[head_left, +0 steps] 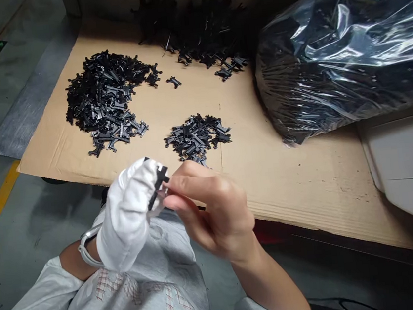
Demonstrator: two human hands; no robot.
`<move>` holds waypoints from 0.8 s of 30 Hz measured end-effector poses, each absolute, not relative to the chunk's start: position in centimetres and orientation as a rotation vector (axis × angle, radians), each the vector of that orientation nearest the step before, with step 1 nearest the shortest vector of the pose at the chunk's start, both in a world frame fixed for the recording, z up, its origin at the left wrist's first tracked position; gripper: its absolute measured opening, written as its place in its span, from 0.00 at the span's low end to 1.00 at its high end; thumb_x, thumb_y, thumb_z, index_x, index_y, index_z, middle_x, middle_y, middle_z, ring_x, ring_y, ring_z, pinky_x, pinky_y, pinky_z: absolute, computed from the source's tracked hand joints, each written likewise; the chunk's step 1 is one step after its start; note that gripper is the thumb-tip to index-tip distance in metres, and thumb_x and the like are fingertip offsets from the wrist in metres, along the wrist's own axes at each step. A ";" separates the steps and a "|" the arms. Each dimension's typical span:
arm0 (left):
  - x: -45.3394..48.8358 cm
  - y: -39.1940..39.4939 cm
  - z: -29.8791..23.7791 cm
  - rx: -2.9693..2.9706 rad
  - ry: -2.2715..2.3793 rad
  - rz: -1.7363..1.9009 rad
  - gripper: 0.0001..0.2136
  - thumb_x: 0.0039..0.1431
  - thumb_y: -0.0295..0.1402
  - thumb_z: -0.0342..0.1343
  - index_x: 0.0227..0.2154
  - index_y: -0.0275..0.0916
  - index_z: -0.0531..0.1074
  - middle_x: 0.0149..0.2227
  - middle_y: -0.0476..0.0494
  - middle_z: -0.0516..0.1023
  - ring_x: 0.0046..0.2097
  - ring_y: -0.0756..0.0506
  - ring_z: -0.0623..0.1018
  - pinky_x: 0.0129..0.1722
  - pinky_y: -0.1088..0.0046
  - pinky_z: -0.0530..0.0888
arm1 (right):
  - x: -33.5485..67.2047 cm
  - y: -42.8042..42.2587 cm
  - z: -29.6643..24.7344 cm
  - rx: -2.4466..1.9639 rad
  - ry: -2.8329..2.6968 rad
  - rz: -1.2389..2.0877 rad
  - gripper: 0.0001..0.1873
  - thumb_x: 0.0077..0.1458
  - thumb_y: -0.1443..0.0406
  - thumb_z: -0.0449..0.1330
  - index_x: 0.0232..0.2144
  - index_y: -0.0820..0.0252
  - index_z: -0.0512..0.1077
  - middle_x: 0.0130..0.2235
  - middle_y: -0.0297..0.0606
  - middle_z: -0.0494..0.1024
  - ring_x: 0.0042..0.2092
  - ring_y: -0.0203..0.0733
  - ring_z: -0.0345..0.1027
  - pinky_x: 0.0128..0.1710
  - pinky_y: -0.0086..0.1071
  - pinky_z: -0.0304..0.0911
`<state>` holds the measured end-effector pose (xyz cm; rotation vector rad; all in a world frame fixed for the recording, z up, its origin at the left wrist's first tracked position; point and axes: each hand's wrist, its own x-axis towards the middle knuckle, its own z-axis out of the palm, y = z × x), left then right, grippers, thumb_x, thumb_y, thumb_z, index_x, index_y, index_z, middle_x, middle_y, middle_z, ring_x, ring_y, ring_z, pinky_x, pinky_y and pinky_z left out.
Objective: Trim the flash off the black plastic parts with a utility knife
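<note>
**Work Surface Report: One Black Part Held Between Gloved and Bare Hands**

Largest item: a cardboard sheet [287,180] covers the table, probably to guard the surface and show dark pieces clearly. On its right lies a bulging black plastic bag [344,54], contents not identifiable from where I stand. A rear heap [210,30] sits in shadow; a left heap [103,97] spreads opposite the bag. A smaller pile [195,136] lies near the front edge, presumably for easy reach.

The left hand [125,211], in a white glove, is closed around the part, most fingers hidden; it seems to serve as the steady support. The right hand [216,208] is bare, thumb and forefinger drawn narrow and apparently pinching the part's near side; bare skin likely gives finer feel.

Smallest: the black part [160,177], at the glove's edge before the person's body, held up close, perhaps for better sight.
</note>
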<state>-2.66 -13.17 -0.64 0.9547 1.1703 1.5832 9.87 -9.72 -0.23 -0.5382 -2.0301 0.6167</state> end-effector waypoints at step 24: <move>-1.7 -13.4 1.6 0.858 1.176 1.347 0.26 0.58 0.58 0.50 0.17 0.42 0.58 0.17 0.51 0.59 0.20 0.52 0.60 0.15 0.74 0.61 | 10.0 -11.2 -0.6 -0.651 -2.020 0.565 0.14 0.61 0.73 0.54 0.46 0.51 0.65 0.25 0.30 0.63 0.25 0.37 0.58 0.23 0.33 0.51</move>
